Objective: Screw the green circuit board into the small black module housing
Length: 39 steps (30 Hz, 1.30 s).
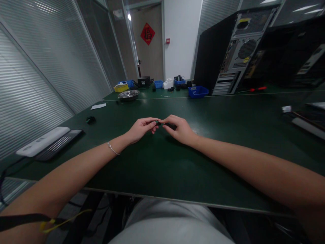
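A: From the left, what is there?

B: A white-and-black device (48, 142) lies on a green table (152, 166). Then comes the left hand (139, 130), pinching a small dark piece (157, 123) with a touch of green, near the middle of the table.

A: And the right hand (180, 130)?

B: Just right of the piece, a fingertip at its end, perhaps touching. Whether it grasps anything, I cannot tell.

A: How far along are things?

B: The piece is in hand, not yet set down; I judge the handling is midway. No finished result shows.

A: What is unclear?

B: Fingers cover much of the piece, so its shape is lost. A dark patch within the right hand could be shadow or another part. Far right, equipment (308, 118) blurs and is cut off.
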{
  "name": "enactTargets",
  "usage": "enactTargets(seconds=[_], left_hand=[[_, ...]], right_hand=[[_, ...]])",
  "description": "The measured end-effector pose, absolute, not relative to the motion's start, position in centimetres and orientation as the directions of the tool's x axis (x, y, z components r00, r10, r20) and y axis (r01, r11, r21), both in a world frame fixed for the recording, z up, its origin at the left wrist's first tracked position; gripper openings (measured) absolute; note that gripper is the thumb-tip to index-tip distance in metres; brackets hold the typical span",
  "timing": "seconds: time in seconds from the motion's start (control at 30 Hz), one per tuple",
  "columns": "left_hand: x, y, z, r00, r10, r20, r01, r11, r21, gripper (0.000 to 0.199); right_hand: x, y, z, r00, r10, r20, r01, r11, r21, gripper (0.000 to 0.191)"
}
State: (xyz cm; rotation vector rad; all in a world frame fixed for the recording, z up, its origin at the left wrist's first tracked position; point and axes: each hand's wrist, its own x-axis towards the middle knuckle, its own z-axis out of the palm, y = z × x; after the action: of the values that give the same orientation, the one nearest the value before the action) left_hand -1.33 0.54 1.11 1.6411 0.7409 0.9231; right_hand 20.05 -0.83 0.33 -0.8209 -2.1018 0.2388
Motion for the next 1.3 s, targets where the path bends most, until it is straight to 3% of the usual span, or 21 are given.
enactTargets(seconds=[0.17,0.3,0.37,0.47,0.6,0.7,0.87,1.0,1.17,1.3], left_hand=[[-1.5,0.7,1.3,0.492,0.843,0.219,0.106,-0.308,0.946,0.037],[-1.7,0.7,1.3,0.559,0.792,0.244,0.287,-0.461,0.839,0.039],[-1.7,0.5,1.3,0.626,0.732,0.267,0.371,-0.581,0.724,0.037],[-1.5,0.1,1.4,0.724,0.607,0.327,0.442,-0.773,0.456,0.031],[-1.6,-0.2,1.7,0.843,0.459,0.279,0.444,-0.888,0.120,0.023],[-1.7,-0.1,1.9,0.861,0.433,0.267,0.441,-0.897,0.032,0.024],[-2.2,0.4,1.9,0.761,0.550,0.342,0.488,-0.834,0.257,0.020],[-2.8,1.5,1.6,0.618,0.698,0.361,0.513,-0.706,0.488,0.021],[-2.9,2.1,1.2,0.568,0.781,0.259,0.325,-0.502,0.801,0.026],[-2.5,1.8,1.2,0.569,0.804,0.172,0.166,-0.317,0.934,0.027]], right_hand=[[20.1,-0.8,0.3,-0.419,0.640,0.644,0.480,0.758,-0.441,0.025],[20.2,-0.5,0.2,-0.386,0.643,0.662,0.479,0.752,-0.452,0.026],[20.3,-0.4,0.1,-0.357,0.642,0.678,0.468,0.751,-0.465,0.026],[20.3,-0.2,0.0,-0.337,0.653,0.679,0.460,0.743,-0.487,0.026],[20.3,-0.2,0.0,-0.346,0.651,0.675,0.454,0.746,-0.487,0.025],[20.2,-0.3,0.1,-0.358,0.646,0.674,0.452,0.752,-0.480,0.024],[20.7,-0.1,0.4,-0.438,0.647,0.624,0.430,0.761,-0.486,0.021],[21.2,0.0,0.6,-0.624,0.640,0.448,0.420,0.758,-0.498,0.014],[21.4,0.0,1.0,-0.737,0.571,0.362,0.414,0.805,-0.425,0.018],[21.3,-0.2,1.3,-0.780,0.530,0.331,0.429,0.840,-0.333,0.018]])
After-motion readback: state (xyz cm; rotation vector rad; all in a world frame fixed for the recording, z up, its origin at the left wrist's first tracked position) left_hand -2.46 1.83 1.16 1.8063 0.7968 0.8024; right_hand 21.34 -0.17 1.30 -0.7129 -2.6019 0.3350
